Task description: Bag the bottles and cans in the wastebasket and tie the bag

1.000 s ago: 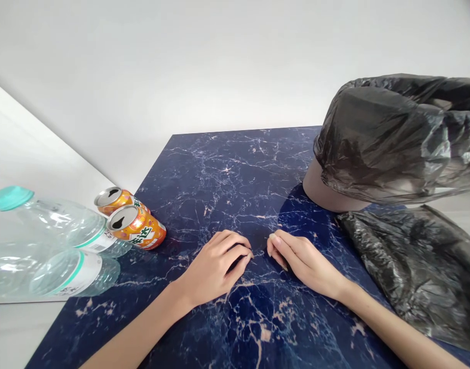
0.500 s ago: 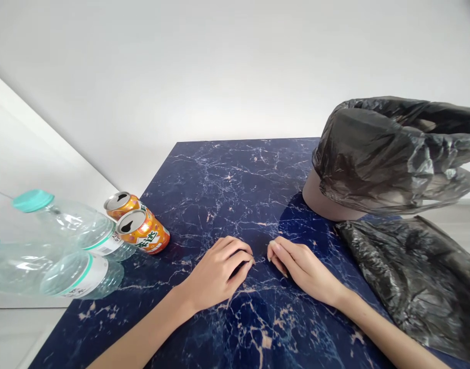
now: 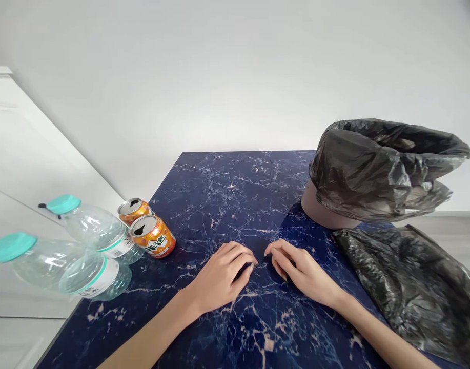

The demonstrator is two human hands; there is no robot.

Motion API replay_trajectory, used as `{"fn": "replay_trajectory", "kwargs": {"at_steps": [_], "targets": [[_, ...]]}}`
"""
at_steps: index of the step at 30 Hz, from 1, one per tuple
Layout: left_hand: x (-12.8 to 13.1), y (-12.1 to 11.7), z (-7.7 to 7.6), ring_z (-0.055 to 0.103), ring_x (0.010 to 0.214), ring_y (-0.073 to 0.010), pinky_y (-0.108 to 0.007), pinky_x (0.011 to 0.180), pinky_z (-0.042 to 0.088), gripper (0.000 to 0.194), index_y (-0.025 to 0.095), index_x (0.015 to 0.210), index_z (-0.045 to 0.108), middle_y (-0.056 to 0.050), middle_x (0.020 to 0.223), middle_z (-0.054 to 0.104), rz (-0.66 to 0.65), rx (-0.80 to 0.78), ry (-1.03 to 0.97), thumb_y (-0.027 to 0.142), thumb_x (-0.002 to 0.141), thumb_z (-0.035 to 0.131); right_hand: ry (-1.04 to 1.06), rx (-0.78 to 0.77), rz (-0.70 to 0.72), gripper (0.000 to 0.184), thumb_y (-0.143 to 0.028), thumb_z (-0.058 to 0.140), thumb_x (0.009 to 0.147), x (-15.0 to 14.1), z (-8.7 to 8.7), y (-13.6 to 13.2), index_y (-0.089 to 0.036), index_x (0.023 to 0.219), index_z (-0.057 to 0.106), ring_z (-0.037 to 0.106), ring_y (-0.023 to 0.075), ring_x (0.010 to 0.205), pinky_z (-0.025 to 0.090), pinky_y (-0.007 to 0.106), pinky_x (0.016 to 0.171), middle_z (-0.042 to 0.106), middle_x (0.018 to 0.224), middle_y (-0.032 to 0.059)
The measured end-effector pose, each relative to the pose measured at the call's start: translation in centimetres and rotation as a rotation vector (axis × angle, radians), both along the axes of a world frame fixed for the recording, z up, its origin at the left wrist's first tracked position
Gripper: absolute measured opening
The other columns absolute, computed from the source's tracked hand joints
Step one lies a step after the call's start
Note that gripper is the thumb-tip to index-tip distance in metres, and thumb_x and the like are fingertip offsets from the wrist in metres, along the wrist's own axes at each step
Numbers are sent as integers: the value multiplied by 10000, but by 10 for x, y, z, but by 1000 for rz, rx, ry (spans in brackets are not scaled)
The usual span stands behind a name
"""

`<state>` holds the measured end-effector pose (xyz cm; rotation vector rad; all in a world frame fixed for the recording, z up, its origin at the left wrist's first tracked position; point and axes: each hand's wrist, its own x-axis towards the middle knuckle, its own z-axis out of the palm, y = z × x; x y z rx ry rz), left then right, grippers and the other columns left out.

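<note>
My left hand [image 3: 227, 271] rests on the blue marbled table [image 3: 235, 200], palm down with loosely bent fingers and a gap between thumb and forefinger. Facing it, my right hand [image 3: 302, 271] lies on its side on the tabletop, thumb and forefinger apart. I see nothing in either hand. Left of my left hand stand two opened orange soda cans, a front can [image 3: 158, 238] and a rear can [image 3: 133, 207]. Beside them are two clear plastic bottles with turquoise caps, a nearer bottle [image 3: 46, 264] and a farther bottle [image 3: 90, 223].
At the right, a grey-brown bin [image 3: 327, 212] is lined with a black plastic bag [image 3: 353, 164] folded over its rim. Another black plastic bag [image 3: 411, 287] lies flat in front of it. A white wall stands behind the table, with a white cabinet [image 3: 27, 148] at the left.
The view has shifted, so the bottles and cans show farther right and the bin sits lower. My right hand's fingers have loosened, with thumb and forefinger now spread. My left hand stays put.
</note>
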<state>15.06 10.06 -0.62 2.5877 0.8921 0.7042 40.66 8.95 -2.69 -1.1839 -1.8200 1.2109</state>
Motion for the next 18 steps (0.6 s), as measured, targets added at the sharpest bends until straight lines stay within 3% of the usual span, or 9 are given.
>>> {"fn": "replay_trajectory", "kwargs": {"at_steps": [18], "targets": [[-1, 0, 0, 669, 1113, -213, -407, 1032, 523, 145, 217, 1164, 666, -43, 1177, 750, 7, 9, -2, 165, 1102, 545, -91, 116, -7, 421, -504, 335, 1171, -3, 8, -1, -212, 1180, 639, 566, 151, 647, 474, 291, 668, 605, 743, -19]]}}
